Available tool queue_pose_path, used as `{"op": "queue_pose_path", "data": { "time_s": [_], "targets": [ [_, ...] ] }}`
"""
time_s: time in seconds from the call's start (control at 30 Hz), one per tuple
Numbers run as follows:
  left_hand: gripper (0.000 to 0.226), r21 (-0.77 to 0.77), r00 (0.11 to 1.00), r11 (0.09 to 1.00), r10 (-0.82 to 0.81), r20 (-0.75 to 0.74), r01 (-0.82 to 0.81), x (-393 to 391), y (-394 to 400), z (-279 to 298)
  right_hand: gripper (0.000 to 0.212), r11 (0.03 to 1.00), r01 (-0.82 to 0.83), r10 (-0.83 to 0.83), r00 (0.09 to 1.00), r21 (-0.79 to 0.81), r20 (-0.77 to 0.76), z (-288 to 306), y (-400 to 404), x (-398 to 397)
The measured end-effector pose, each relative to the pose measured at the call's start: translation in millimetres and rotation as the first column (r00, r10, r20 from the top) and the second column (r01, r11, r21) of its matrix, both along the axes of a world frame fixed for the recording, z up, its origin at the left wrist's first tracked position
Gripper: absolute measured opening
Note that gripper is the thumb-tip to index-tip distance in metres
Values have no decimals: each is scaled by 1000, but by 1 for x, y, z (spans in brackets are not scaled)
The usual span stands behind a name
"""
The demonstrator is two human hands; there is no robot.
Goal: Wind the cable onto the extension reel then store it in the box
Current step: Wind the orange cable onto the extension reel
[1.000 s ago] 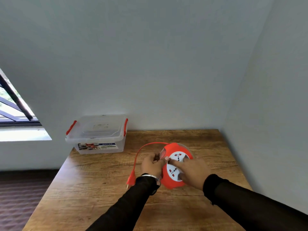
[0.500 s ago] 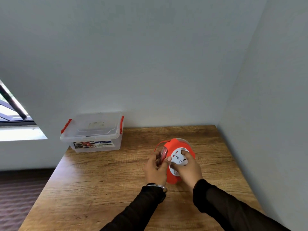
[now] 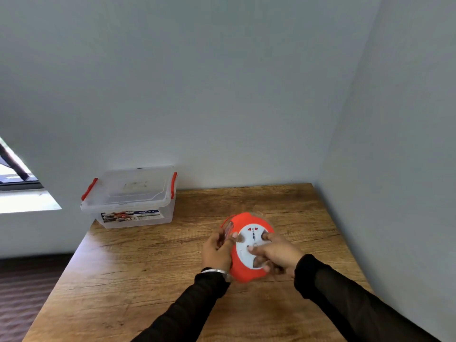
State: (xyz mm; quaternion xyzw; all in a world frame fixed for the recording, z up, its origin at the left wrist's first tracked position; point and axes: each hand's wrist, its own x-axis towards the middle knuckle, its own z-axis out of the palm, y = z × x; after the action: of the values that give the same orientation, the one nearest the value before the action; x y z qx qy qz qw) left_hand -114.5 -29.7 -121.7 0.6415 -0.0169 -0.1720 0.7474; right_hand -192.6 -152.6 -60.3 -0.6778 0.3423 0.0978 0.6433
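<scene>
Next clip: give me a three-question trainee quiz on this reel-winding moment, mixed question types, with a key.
1. True or false: the lid is on the box.
2. Which hand has its fingers on the reel's white socket face? A) left hand B) right hand
3. Fill in: the box stands at the table's far ____ corner.

Key: 1 true; 2 B; 3 left.

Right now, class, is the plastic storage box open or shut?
Shut: the clear lid sits flat on the storage box, with a red clip at each end.
</scene>
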Motion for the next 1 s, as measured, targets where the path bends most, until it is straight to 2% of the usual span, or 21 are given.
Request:
{"op": "queue_pose_path", "data": {
  "time_s": [0.03, 0.07, 0.1, 0.13, 0.17, 0.2, 0.27, 0.3, 0.33, 0.37, 0.43, 0.5, 0.57, 0.67, 0.73, 0.8, 0.87, 1.0],
  "targets": [
    [6, 18, 999, 999, -34, -34, 34, 4, 5, 0, 41, 986, -95, 96, 995, -140, -3, 3, -4, -2],
    [3, 43, 995, 996, -79, -59, 82, 8, 9, 1, 30, 908, -189, 195, 981, -375, -22, 6, -9, -4],
    [3, 75, 988, 988, -132, -77, 138, 12, 12, 4, 27, 728, -270, 293, 954, -630, -70, 9, -13, -6],
    [3, 120, 979, 974, -185, -86, 194, 16, 14, 8, 28, 491, -308, 381, 917, -815, -117, 10, -17, -8],
    [4, 174, 967, 953, -236, -97, 250, 20, 16, 13, 30, 276, -324, 492, 857, -905, -156, 11, -19, -9],
    [5, 224, 953, 927, -282, -113, 301, 24, 17, 18, 31, 104, -333, 613, 763, -937, -204, 11, -20, -10],
    [2, 278, 911, 868, -384, -151, 411, 33, 18, 28, 38, -204, -376, 792, 479, -904, -378, 11, -20, -9],
    [5, 302, 886, 833, -435, -162, 464, 37, 19, 33, 44, -322, -393, 817, 344, -862, -462, 10, -19, -9],
    [6, 337, 857, 789, -488, -166, 514, 41, 19, 36, 50, -396, -408, 817, 251, -823, -518, 9, -18, -7],
    [6, 372, 827, 742, -536, -170, 558, 43, 19, 40, 57, -435, -429, 810, 196, -791, -552, 9, -17, -6],
    [20, 423, 770, 656, -610, -189, 624, 47, 19, 44, 68, -471, -446, 800, 147, -761, -582, 9, -15, -4],
    [26, 469, 720, 580, -665, -199, 666, 49, 18, 45, 73, -511, -432, 773, 146, -743, -617, 7, -8, -2],
    [25, 511, 697, 537, -692, -189, 671, 51, 16, 42, 67, -555, -394, 740, 167, -732, -651, 3, 0, 2],
    [11, 568, 743, 559, -653, -146, 604, 49, 14, 36, 56, -606, -306, 709, 210, -734, -673, -3, 10, 6],
    [10, 599, 775, 576, -621, -121, 556, 49, 13, 32, 52, -614, -269, 706, 234, -742, -668, -3, 13, 7],
    [9, 617, 783, 572, -611, -120, 541, 49, 12, 30, 49, -597, -267, 712, 257, -756, -653, -3, 12, 7],
    [18, 622, 800, 586, -588, -116, 520, 50, 11, 28, 51, -580, -288, 708, 284, -762, -646, -2, 12, 8],
    [22, 576, 874, 687, -473, -109, 444, 50, 7, 19, 52, -515, -358, 697, 354, -779, -624, -3, 10, 14]
  ]
}}
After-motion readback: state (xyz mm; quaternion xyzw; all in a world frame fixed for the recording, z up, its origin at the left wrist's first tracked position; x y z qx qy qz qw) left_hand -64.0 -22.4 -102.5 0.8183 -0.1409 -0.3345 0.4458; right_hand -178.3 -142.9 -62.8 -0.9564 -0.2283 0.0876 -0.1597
